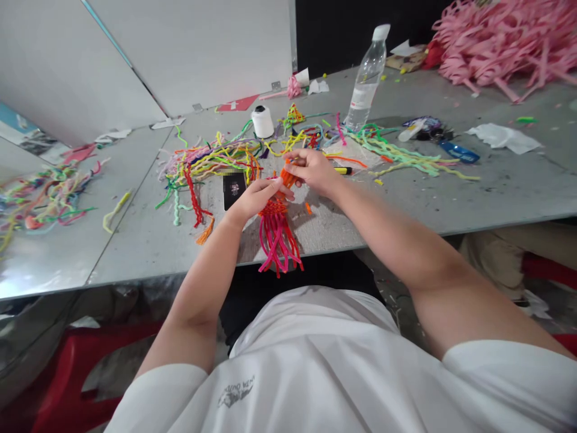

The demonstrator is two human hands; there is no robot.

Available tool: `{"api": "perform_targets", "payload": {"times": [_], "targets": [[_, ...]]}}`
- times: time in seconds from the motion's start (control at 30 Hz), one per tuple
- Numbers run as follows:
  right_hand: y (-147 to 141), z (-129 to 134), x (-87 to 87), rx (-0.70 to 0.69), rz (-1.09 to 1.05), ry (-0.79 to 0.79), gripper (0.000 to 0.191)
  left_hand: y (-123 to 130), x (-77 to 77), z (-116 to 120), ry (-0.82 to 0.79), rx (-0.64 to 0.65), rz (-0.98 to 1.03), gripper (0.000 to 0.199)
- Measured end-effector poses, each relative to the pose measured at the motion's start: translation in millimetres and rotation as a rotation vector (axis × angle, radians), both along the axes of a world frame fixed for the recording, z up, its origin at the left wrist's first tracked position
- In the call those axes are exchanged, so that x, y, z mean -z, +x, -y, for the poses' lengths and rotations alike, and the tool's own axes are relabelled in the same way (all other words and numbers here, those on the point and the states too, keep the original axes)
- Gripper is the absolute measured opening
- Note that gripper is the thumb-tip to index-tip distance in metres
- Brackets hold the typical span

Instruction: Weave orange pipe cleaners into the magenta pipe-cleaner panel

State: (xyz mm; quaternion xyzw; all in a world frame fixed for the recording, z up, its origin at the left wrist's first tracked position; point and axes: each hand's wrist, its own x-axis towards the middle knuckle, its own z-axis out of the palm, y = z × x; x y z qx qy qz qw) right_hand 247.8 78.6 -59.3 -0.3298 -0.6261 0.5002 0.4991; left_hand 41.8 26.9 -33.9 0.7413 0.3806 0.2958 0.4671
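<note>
My left hand (264, 193) is closed on a woven piece (273, 208) of orange and red yarn-like cord near the table's front edge. Long pink and red strands (276, 237) hang from its lower end over the edge. Just right of it, my right hand (312, 170) pinches the orange upper part (288, 174) of the same piece. The fingers hide much of the weave. Left of my left hand lies a black phone-like rectangle (234, 191). A short orange scrap (308, 208) rests below my right hand.
Behind my hands spreads a tangle of coloured cords (216, 153), with a white thread spool (262, 122) and an upright water bottle (364, 84). A yellow-and-black marker or cutter (343, 171) lies by my right wrist. Pink ribbon loops (505, 42) are heaped at back right.
</note>
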Motion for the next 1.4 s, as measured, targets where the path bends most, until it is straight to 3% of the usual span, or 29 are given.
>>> {"api": "perform_targets", "payload": {"times": [0.27,0.43,0.57,0.77,1.0,1.23,1.4], "targets": [[14,-6,-5.8,0.16,0.136,-0.017,0.018,-9,2.2,-12,0.056,-0.091,-0.065,0.059],[31,-11,-3.5,0.275,0.335,0.103,0.012,-10,4.2,-15,0.091,-0.218,-0.057,0.04],[36,-12,2.3,0.236,0.562,0.194,0.007,-8,0.7,-12,0.097,-0.317,-0.023,0.027],[38,-8,1.3,0.259,0.745,0.29,0.009,-2,-6.3,-2,-0.001,-0.36,0.144,0.022],[40,2,-11.7,0.275,0.9,0.257,0.007,-5,2.4,-10,0.098,-0.363,-0.018,0.021],[38,14,-19.1,0.215,1.035,0.363,0.012,-19,-16.4,-7,0.167,-0.364,-0.132,0.021],[38,15,-20.8,0.207,1.117,0.311,0.012,-26,-19.7,-17,0.149,-0.332,-0.235,0.017]]}}
